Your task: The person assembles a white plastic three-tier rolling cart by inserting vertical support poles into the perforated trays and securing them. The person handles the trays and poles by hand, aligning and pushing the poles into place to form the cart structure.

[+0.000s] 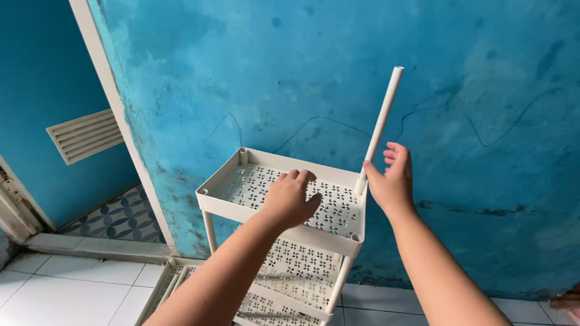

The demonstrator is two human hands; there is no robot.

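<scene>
A white plastic rack with perforated trays stands against the blue wall. My left hand [291,198] rests palm down on the top tray [241,178], fingers curled on its patterned floor. A white pole [382,121] rises tilted from the tray's far right corner socket. My right hand [393,178] is right beside the pole's lower part, fingers spread, thumb touching or nearly touching it. Two lower trays [299,268] sit beneath, joined by short white legs [209,230].
The blue wall [338,66] with flaking paint is directly behind the rack. A white door frame [115,102] runs at left, with a white vent [84,136] and patterned floor tiles [118,217] beyond. White floor tiles [66,290] lie below.
</scene>
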